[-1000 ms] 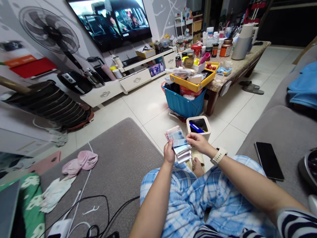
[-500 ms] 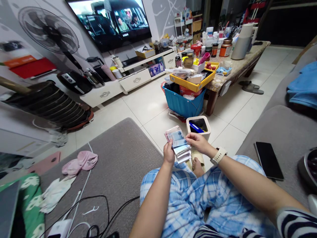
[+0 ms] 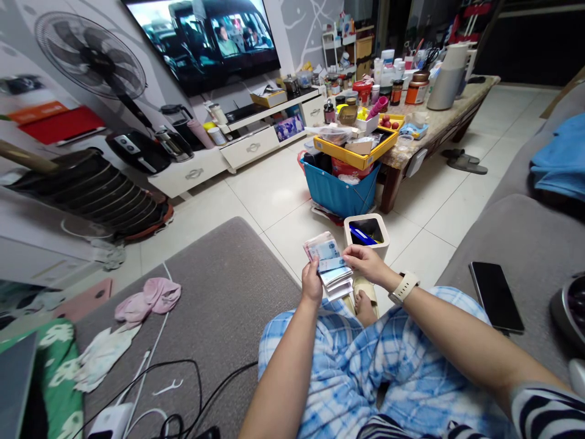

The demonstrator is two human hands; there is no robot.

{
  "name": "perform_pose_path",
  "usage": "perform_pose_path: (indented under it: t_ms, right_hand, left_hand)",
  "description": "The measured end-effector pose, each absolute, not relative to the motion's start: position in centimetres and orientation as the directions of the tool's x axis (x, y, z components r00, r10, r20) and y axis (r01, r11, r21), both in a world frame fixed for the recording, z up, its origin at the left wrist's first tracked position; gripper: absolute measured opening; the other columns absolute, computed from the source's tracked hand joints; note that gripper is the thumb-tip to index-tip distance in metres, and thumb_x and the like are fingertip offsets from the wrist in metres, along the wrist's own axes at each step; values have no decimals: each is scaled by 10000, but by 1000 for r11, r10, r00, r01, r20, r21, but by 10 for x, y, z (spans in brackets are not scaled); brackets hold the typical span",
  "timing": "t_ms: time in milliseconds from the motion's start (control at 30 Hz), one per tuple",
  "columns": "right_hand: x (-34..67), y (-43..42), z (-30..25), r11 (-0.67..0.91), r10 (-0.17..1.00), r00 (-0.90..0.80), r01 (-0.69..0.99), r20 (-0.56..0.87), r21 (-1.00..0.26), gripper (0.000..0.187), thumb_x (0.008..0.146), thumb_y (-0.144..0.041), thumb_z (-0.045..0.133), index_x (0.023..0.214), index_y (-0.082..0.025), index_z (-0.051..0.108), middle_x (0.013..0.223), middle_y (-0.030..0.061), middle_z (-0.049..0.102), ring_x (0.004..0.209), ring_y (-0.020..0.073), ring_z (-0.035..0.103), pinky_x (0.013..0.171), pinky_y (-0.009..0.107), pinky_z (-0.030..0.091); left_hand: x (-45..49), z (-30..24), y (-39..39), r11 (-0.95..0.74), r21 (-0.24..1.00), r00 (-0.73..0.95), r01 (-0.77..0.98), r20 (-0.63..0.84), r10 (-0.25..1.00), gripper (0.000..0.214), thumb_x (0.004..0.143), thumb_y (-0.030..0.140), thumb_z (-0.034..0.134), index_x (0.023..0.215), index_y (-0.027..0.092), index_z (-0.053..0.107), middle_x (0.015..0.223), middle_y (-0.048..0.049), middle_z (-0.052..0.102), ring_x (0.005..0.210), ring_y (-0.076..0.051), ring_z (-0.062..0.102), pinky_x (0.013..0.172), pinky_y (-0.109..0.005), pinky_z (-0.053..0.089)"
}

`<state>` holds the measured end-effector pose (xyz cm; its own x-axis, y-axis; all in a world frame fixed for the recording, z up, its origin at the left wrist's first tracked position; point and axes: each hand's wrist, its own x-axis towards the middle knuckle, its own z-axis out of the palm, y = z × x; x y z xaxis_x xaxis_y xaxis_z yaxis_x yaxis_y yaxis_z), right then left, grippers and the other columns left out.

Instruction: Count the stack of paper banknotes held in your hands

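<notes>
A fanned stack of banknotes (image 3: 337, 283), pinkish at the top and bluish and white lower down, is in front of my knees. My left hand (image 3: 311, 281) is closed around the stack's left side, thumb on top. At the right side, my right hand (image 3: 365, 262) pinches the edge of a blue banknote (image 3: 331, 264) between thumb and fingers. A pale watch (image 3: 404, 287) is on my right wrist. Just beyond my right hand stands a cream-rimmed bin (image 3: 384, 235) with a blue packet (image 3: 362, 235) inside.
A grey sofa seat (image 3: 219, 286) holds a pink cloth (image 3: 148, 299) and cables on the left. To the right lies a phone (image 3: 496, 296). Ahead, a blue basket (image 3: 340, 190) carries a yellow tray (image 3: 359, 160) beside the cluttered low table (image 3: 461, 113).
My hands and the banknotes stay in almost the same position. The picture on the television has changed.
</notes>
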<state>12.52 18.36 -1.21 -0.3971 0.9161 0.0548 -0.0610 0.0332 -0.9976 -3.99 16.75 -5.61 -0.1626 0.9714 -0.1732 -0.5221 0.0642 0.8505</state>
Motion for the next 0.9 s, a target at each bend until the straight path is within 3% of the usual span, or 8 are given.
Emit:
perform_pose_path:
  t_ms: [900]
  right_hand:
    - [126, 182, -7, 16, 914, -403, -63, 41, -998, 253, 769, -407, 600, 790, -155, 582, 658, -21, 506, 590, 101, 427, 577, 245, 347]
  left_hand:
    - [-41, -57, 168, 72, 860, -169, -505, -181, 969, 414, 713, 478, 640, 894, 109, 686, 860, -92, 715, 846, -263, 665, 839, -399, 475]
